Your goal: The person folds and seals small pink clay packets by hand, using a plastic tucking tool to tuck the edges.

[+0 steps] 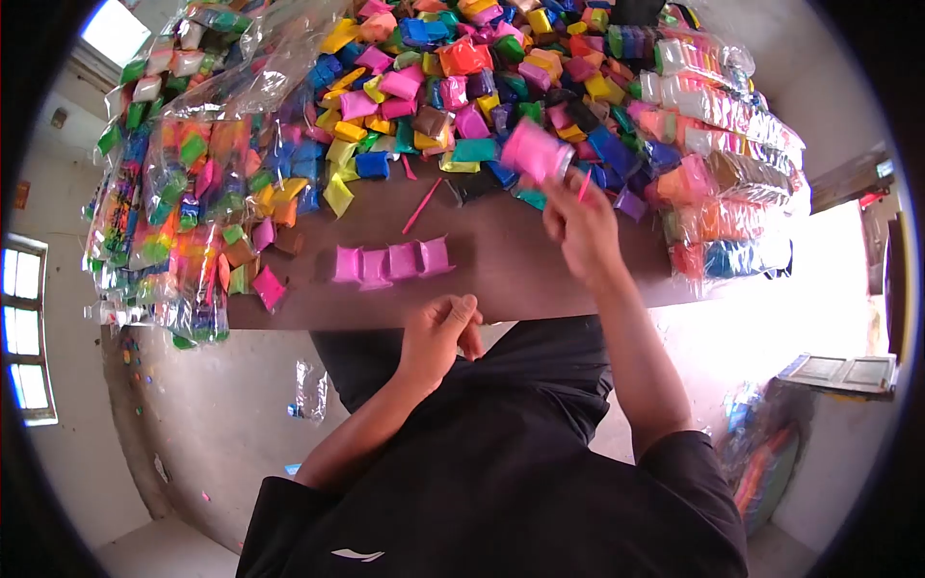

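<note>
My right hand [585, 231] is raised over the right part of the table, its fingers closed on a pink clay packet [533, 152] that is blurred by motion. A thin pink stick [584, 185] shows beside those fingers. My left hand [441, 332] hovers by the table's front edge, fingers curled and thumb against them, with nothing visible in it. Just beyond it, a row of several pink-purple clay packets [390, 264] lies side by side on the brown table [540, 279]. Another pink stick [422, 206] lies behind that row.
A large heap of multicoloured clay packets [472, 151] covers the back of the table. Clear bags of packets [183, 222] stand at the left, and stacked wrapped packs [727, 207] at the right. A clear plastic wrapper [310, 390] lies on the floor.
</note>
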The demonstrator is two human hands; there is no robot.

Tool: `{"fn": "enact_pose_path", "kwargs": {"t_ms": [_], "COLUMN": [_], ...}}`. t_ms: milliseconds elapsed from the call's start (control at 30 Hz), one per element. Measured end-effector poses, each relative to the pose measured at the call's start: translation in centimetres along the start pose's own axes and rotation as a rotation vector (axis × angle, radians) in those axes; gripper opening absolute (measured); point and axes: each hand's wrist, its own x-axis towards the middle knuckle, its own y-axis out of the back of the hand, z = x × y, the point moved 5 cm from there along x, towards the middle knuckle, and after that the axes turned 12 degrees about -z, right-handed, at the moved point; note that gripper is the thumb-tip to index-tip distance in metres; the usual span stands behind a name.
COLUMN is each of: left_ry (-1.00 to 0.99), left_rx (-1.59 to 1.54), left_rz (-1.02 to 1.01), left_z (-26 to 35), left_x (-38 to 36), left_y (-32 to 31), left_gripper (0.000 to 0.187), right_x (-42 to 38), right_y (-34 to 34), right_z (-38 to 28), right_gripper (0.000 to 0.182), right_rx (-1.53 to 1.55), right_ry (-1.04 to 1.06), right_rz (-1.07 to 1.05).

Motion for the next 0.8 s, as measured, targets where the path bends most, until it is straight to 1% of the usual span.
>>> {"fn": "enact_pose_path", "kwargs": {"t_ms": [33, 67, 100, 133, 200, 233, 300, 333, 400, 467, 533, 567, 600, 633, 667, 700, 733, 800], "left_ry": [0.023, 0.046, 0.038, 0.030, -0.045, -0.048, 0.005, 0.002, 0.030, 0.033, 0.040, 0.017, -0.005, -0.005, -0.021, -0.036, -0.032, -0.272], "left_rx": [0.030, 0.063, 0.064, 0.064, 0.002, 0.004, -0.064, -0.064, -0.005, 0.011, 0.025, 0.043, 0.060, 0.055, 0.134, 0.212, 0.205, 0.281], "left_rz": [-0.021, -0.042, -0.011, -0.007, -0.066, -0.063, -0.094, -0.080, -0.069, -0.038, -0.020, 0.005, 0.030, 0.029, 0.057, 0.087, 0.085, 0.152], "left_z": [-1.1, -1.4, -1.6, -1.6, -1.6, -1.6, -1.8, -1.7, -1.6, -1.9, -2.3, -2.4, -2.4, -2.0, -1.0, 0.1, 0.7, 3.6], "left_x": [-0.4, -0.7, -1.0, -1.1, -1.4, -1.6, -2.1, -2.4, -3.0, -3.4, -3.7, -3.8, -4.0, -4.2, -4.2, -4.1, -3.8, -3.0], "left_y": [0.2, 0.2, -0.1, -0.1, -0.4, -0.5, -0.8, -0.8, -0.7, 0.0, 0.5, 1.0, 1.4, 1.7, 2.1, 2.1, 1.9, 1.7], "left_gripper": [0.035, 0.041, 0.051, 0.051, 0.056, 0.056, 0.052, 0.052, 0.050, 0.048, 0.045, 0.042, 0.038, 0.038, 0.033, 0.028, 0.028, 0.020], "right_x": [1.4, 2.8, 4.4, 6.5, 10.5, 12.2, 14.8, 15.6, 17.2, 17.6, 17.6, 17.6, 17.5, 15.8, 14.0, 12.5, 10.5, 4.6], "right_y": [-0.1, -0.1, -0.2, -0.2, -1.7, -2.5, -3.9, -4.5, -5.0, -5.1, -4.4, -4.0, -3.1, -2.9, -2.6, -2.1, -1.9, -4.1], "right_z": [-0.1, -0.2, -0.3, 0.2, 0.3, 0.3, 0.1, 0.2, 1.1, 1.3, 0.7, 0.2, 0.1, -1.5, -3.1, -3.2, -2.8, -2.7], "right_gripper": [0.015, 0.016, 0.020, 0.020, 0.035, 0.035, 0.042, 0.042, 0.036, 0.037, 0.033, 0.035, 0.035, 0.036, 0.038, 0.039, 0.039, 0.030], "right_rx": [-0.005, -0.142, -0.278, -0.280, -1.131, -1.130, -1.408, -1.404, -1.485, -1.458, -1.457, -1.428, -1.432, -1.291, -1.148, -0.964, -0.776, -0.366], "right_ry": [0.002, 0.060, 0.119, 0.124, 0.193, 0.197, 0.164, 0.169, 0.008, -0.010, 0.005, 0.146, 0.146, 0.233, 0.321, 0.223, 0.121, 0.105], "right_rz": [-0.009, 0.033, 0.075, 0.067, -0.019, -0.021, 0.151, 0.138, 0.177, 0.161, 0.115, 0.104, 0.101, 0.161, 0.220, 0.115, 0.014, -0.125]}}
